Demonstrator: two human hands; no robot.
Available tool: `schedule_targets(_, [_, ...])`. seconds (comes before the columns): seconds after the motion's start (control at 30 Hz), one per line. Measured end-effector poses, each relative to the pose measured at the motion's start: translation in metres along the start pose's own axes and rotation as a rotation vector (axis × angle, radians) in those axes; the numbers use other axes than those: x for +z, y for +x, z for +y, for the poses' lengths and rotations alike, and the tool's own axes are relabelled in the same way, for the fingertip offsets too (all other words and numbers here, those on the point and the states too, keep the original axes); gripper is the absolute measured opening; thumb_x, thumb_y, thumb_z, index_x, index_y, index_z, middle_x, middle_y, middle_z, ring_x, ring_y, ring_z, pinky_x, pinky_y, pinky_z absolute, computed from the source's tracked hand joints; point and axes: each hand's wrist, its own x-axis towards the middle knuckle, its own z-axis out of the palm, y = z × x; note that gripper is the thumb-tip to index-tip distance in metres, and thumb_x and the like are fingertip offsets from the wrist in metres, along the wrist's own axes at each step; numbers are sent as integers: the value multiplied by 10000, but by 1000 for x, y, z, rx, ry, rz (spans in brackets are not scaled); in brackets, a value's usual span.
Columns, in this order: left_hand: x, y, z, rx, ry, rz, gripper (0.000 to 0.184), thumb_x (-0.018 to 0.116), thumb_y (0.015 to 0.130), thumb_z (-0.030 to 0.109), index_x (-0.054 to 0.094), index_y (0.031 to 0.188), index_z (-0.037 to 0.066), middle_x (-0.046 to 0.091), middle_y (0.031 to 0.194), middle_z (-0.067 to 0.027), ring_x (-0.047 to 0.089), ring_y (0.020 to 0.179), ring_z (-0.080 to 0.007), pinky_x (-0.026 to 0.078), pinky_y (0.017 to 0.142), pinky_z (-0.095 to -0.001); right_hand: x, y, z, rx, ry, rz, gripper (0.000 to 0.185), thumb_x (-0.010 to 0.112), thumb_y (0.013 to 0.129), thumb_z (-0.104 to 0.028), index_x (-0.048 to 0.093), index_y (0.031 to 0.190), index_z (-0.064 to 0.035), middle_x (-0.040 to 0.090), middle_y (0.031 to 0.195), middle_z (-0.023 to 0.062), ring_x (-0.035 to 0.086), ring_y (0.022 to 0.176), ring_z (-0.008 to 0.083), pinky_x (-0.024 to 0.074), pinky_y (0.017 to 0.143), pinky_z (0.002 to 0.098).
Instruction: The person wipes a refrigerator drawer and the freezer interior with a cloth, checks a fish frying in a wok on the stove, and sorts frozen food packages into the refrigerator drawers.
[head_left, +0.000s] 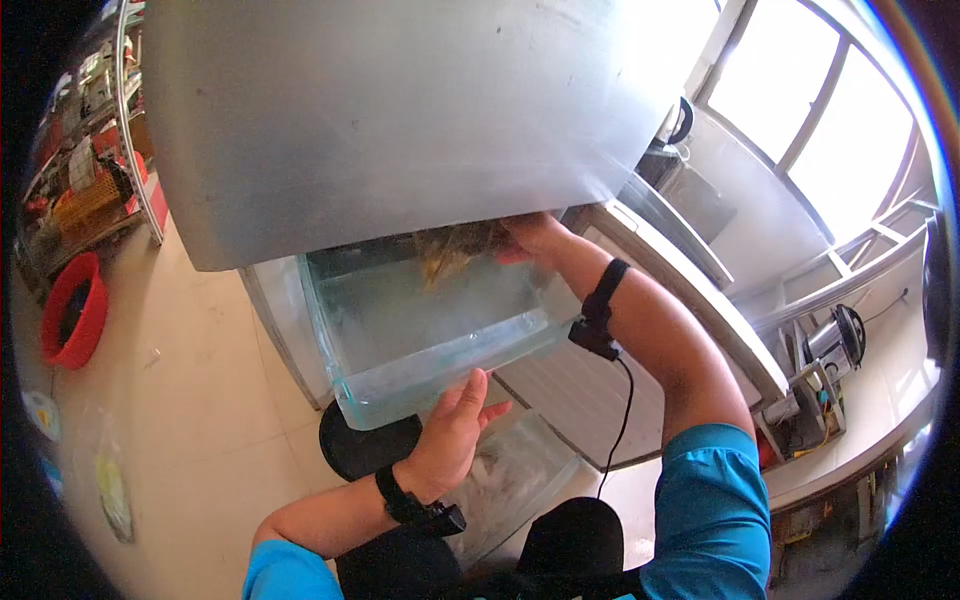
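My right hand (535, 238) reaches in under a large grey panel (400, 110), at the back of a clear plastic drawer (440, 350). A see-through bag with brownish-yellow contents (447, 255) is at its fingers, which look closed on it; the panel's lower edge hides part of both. The drawer is pulled out and tilted toward me, its inside hazy. By the drawer's front lower edge is my left hand (455, 435), thumb up and fingers stretched out, holding nothing. Whether it touches the drawer I cannot tell.
Below my left hand lies another clear container (520, 470) with pale, wrapped contents. A round black object (368, 445) sits beneath the drawer. At left are a red basin (75, 312) and a loaded shelf. A counter with a cooker (838, 338) curves along the right.
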Motion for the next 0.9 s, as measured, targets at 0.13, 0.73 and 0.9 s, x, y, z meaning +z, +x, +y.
schedule_targets(0.13, [-2,-2,5,-31,42,36,545,375,982,469,358,1370,87,354,1436,-43,290,1352,-186,425,964,-391,-7,-19,-35,366,-768,-99,534,577,916,-385,495,1261,15,632,1104,155,627,981,323,555,799,388])
schedule_targets(0.73, [-3,12,-21,47,130,155,587,317,976,530,396,1349,84,394,1413,-98,372,1316,-234,437,929,-340,33,-300,317,456,-801,-686,852,607,813,-553,376,1340,75,429,1329,314,425,1243,420,337,1057,423])
schedule_targets(0.9, [-1,6,-32,-61,168,226,569,334,982,505,419,1329,62,456,1355,-113,444,1246,-214,438,909,-316,87,-283,349,408,-757,-642,880,631,776,-559,380,1343,66,447,1328,289,442,1236,403,348,1053,414])
